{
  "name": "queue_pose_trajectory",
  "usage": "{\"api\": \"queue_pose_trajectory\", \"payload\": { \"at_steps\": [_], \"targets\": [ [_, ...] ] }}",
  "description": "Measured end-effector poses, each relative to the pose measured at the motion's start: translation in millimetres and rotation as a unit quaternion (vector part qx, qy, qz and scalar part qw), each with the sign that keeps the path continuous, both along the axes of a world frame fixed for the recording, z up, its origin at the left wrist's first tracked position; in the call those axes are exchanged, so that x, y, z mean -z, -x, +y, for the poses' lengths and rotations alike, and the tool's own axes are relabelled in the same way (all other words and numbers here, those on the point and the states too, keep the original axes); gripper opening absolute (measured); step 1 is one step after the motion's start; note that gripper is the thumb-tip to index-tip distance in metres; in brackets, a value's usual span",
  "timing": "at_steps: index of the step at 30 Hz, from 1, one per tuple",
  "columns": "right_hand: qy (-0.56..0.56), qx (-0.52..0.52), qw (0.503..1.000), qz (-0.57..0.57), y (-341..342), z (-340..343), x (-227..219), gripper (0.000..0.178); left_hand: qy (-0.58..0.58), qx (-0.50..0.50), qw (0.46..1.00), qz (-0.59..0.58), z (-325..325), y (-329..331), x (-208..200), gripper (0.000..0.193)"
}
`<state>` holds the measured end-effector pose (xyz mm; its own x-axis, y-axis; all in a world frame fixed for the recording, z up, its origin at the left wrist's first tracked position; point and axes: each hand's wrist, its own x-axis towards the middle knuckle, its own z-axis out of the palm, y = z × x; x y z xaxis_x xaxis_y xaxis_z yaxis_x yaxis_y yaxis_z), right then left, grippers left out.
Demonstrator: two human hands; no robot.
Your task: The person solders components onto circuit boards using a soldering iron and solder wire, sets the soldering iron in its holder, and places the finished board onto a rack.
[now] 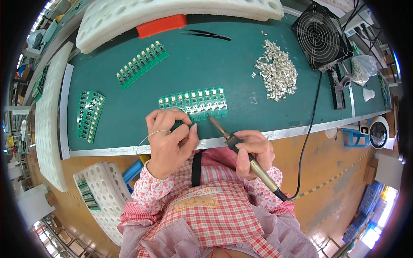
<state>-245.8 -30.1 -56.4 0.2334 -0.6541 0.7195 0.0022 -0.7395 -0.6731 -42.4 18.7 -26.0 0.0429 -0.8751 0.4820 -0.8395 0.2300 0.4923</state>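
A green panel of small circuit boards [193,98], with a row of white connectors along its far side, lies near the table's front edge. My left hand [170,139] is closed at the panel's near left corner, its thumb and fingers pinching a thin solder wire [146,138] that loops out to the left. In my right hand [254,150] is a soldering iron [263,175], held like a pen. Its tip points at the near edge of the panel, right of my left fingers; whether it touches cannot be made out.
Two more circuit panels [142,64] [90,115] lie left. Loose metallic connectors [278,73] are heaped right, near a black fan [319,36]. Tweezers [206,34], a red block [161,26] and white foam [180,9] are at the back. The iron's cord [310,124] crosses the front edge.
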Motion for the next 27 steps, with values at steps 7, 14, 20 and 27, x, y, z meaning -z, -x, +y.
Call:
{"api": "queue_pose_trajectory", "payload": {
  "at_steps": [7, 14, 20, 27],
  "targets": [
    [-0.028, -0.010, 1.000, -0.007, -13.2, -0.9, 6.4, 0.011, 0.006, -0.015, 1.000, -0.004, -3.1, -1.3, 7.2, 0.022],
    [-0.023, -0.008, 1.000, 0.018, -15.7, -4.2, 2.1, 0.012, -0.005, -0.030, 1.000, -0.008, -4.7, 1.6, 6.3, 0.020],
    [-0.027, -0.034, 0.997, 0.064, -11.5, -3.1, -1.2, 0.011, -0.008, -0.039, 0.999, -0.018, -3.9, 3.0, 6.5, 0.020],
    [-0.011, -0.035, 0.997, 0.068, -11.8, -4.4, -1.5, 0.011, 0.001, -0.029, 1.000, -0.010, -3.7, 2.1, 5.8, 0.020]
  ]
}}
